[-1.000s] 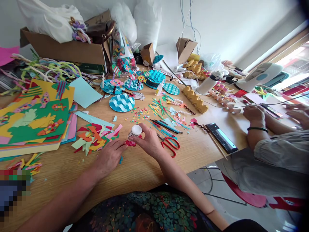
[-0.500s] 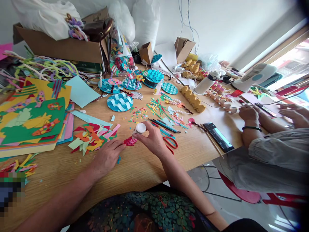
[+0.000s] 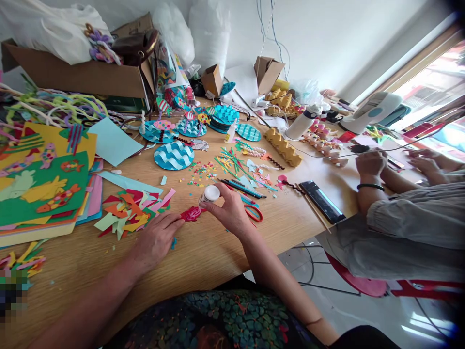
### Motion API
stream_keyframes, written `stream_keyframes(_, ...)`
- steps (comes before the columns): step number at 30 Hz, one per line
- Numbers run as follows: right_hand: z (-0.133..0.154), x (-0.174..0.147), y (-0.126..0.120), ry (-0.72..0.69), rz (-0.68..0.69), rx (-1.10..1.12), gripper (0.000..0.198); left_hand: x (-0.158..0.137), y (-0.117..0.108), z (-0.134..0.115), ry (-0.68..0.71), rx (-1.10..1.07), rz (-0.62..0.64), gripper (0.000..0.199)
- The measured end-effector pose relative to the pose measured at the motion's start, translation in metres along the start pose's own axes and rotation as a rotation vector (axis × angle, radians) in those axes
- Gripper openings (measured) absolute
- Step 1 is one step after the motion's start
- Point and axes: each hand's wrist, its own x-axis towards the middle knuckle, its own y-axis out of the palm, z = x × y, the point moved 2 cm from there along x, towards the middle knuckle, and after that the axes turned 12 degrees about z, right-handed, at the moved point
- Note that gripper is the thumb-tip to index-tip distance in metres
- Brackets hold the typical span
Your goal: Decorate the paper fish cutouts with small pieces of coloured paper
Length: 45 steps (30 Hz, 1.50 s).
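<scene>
A glue stick (image 3: 209,195) with a round white end uppermost is gripped between the thumb and fingers of my right hand (image 3: 230,208). Its lower end is over the right part of a small red paper cutout (image 3: 191,214), which has pink swirls and lies on the table. My left hand (image 3: 160,237) rests on the table, its closed fingertips holding the cutout at its left edge. Colored paper scraps (image 3: 134,211) lie beyond my left hand. Red-handled scissors (image 3: 254,213) and several dark pens (image 3: 244,189) lie just past my right hand.
Paper sheets (image 3: 43,184) are stacked at left. Blue wavy discs (image 3: 174,155), a glue bottle (image 3: 231,132) and paper confetti (image 3: 203,172) lie farther back. A phone (image 3: 321,201) lies at right, near another person's hands (image 3: 372,165). A cardboard box (image 3: 80,80) stands behind.
The view has shifted slightly, so the table's contents sit further left. The glue stick has moved slightly right relative to the cutout, showing more of it. Both hands keep their hold.
</scene>
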Motion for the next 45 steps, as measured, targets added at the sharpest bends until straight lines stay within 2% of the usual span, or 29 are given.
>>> stream_keyframes(11,0.013,0.002,0.013,0.004,0.106,0.043,0.022,0.001,0.0,-0.001,0.01,0.038,0.005,0.031)
stream_keyframes(20,0.0,-0.001,0.0,0.001,0.013,0.011,0.023,0.001,-0.001,-0.002,0.035,0.048,-0.017,0.031)
stream_keyframes(24,0.008,-0.003,0.006,0.018,0.076,0.021,0.023,0.001,-0.002,-0.002,0.02,0.041,-0.011,0.031)
stream_keyframes(29,0.019,-0.003,0.011,-0.026,0.141,0.054,0.024,0.0,0.001,-0.001,0.005,0.012,-0.022,0.029)
stream_keyframes(34,0.017,-0.005,0.007,0.036,0.101,0.018,0.027,-0.001,0.002,0.0,0.007,0.02,-0.02,0.028)
stream_keyframes(39,0.016,-0.007,0.008,-0.012,0.129,0.041,0.023,0.0,0.001,-0.001,0.017,0.017,-0.027,0.029)
stream_keyframes(45,0.007,-0.006,0.004,0.023,0.081,0.019,0.026,0.0,0.002,-0.001,0.028,0.051,-0.023,0.028)
